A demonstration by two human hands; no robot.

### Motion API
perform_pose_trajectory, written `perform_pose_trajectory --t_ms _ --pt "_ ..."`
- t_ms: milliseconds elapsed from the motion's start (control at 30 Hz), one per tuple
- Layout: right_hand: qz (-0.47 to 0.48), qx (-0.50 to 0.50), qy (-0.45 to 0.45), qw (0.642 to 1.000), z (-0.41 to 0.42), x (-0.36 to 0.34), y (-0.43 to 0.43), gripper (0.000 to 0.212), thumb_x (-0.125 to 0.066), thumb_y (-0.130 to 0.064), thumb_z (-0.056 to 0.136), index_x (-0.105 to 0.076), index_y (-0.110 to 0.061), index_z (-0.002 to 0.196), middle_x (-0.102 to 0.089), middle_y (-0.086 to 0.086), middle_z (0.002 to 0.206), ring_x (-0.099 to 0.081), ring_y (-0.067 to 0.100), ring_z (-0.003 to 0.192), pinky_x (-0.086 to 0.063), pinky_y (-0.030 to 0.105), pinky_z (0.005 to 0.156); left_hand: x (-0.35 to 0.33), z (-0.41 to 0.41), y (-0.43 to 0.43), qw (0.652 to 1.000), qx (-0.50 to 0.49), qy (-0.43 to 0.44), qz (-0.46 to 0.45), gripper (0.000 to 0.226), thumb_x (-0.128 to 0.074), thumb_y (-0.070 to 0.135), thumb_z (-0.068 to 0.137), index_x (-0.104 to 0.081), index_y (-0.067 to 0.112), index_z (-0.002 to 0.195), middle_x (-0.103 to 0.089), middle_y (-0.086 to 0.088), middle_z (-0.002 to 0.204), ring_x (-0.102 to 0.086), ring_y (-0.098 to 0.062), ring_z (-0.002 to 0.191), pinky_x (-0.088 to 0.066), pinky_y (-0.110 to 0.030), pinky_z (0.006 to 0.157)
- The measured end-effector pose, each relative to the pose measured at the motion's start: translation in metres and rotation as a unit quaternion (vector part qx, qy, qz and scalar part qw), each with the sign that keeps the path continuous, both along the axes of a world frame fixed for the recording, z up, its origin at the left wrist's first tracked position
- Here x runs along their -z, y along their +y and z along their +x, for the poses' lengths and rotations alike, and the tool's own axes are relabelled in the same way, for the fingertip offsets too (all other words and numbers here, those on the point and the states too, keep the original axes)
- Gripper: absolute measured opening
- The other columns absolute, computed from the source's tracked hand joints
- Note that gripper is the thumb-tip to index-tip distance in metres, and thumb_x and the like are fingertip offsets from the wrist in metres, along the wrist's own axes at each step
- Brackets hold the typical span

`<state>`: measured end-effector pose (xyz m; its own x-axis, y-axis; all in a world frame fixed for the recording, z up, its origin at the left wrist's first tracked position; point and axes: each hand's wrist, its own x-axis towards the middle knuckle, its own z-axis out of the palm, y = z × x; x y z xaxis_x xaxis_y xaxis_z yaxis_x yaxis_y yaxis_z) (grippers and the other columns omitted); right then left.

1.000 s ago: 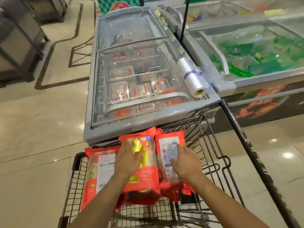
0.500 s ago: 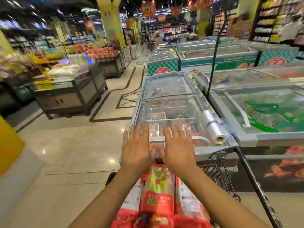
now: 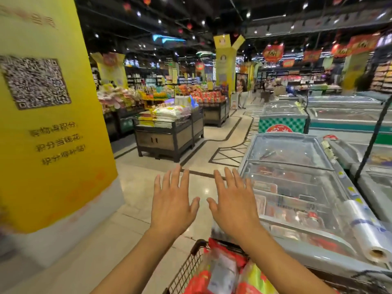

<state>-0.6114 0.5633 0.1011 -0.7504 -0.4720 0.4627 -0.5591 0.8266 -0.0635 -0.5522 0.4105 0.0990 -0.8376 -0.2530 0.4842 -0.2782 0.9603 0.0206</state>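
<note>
Supermarket aisle is running ahead, left hand (image 3: 172,205) and right hand (image 3: 232,205) are hovering flat and empty mid-frame, red packets (image 3: 220,272) are lying heaped in the cart (image 3: 185,272) at bottom centre, so the ungripped cart is risking a drift into the freezer (image 3: 297,183) at right.

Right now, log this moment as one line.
left hand: open, holding nothing | right hand: open, holding nothing | red packets: in shopping cart | chest freezer: right of hands

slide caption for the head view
Left hand and right hand open above a cart of red packets beside a freezer.
</note>
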Motion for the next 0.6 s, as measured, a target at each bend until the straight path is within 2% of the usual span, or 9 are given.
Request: perform_pose_trajectory --t_ms 133,200,367,500,600 --pt "0.014 -0.036 0.025 0.999 0.028 -0.013 -0.067 0.076 -0.052 -0.055 0.096 -0.03 -0.019 0.16 -0.033 0.016 0.163 -0.027 0.035 0.152 -0.018 0.059 0.124 -0.014 0.042 -0.058 0.999 -0.04 0.018 0.019 0.084 -0.04 0.062 0.102 -0.004 0.022 0.166 -0.005 -0.007 0.174 -0.004 -0.029 0.16 -0.004 -0.05 0.13" --pt "0.011 -0.059 0.037 0.998 0.046 -0.021 -0.104 0.075 -0.053 -0.054 0.097 -0.031 -0.02 0.159 -0.034 0.015 0.163 -0.027 0.035 0.152 -0.017 0.057 0.124 -0.021 0.066 -0.091 0.998 -0.058 0.018 0.022 0.083 -0.038 0.061 0.103 0.0 0.022 0.166 -0.001 -0.007 0.174 0.0 -0.029 0.16 -0.002 -0.049 0.13" --pt "0.013 -0.108 0.046 0.993 0.098 -0.036 -0.205 0.076 -0.05 -0.055 0.099 -0.025 -0.021 0.161 -0.028 0.014 0.166 -0.023 0.034 0.154 -0.015 0.056 0.125 -0.033 0.133 -0.183 0.994 -0.106 0.036 0.017 0.085 -0.037 0.06 0.103 0.005 0.021 0.165 0.003 -0.007 0.174 0.003 -0.029 0.16 0.002 -0.05 0.129" --pt "0.017 -0.166 0.037 0.985 0.149 -0.042 -0.288 0.077 -0.037 -0.056 0.103 -0.001 -0.023 0.163 -0.007 0.009 0.171 -0.004 0.029 0.158 -0.001 0.051 0.125 -0.034 0.198 -0.258 0.987 -0.155 0.038 0.015 0.084 -0.038 0.06 0.103 0.002 0.021 0.166 0.003 -0.007 0.174 0.002 -0.03 0.16 -0.002 -0.053 0.129" --pt "0.01 -0.216 0.039 0.976 0.191 -0.046 -0.349 0.078 -0.04 -0.055 0.103 -0.002 -0.024 0.163 -0.009 0.009 0.171 -0.006 0.028 0.158 -0.002 0.051 0.126 -0.035 0.252 -0.308 0.98 -0.192 0.053 0.021 0.084 -0.041 0.058 0.102 0.001 0.021 0.166 0.001 -0.007 0.174 0.001 -0.03 0.16 -0.003 -0.052 0.129"
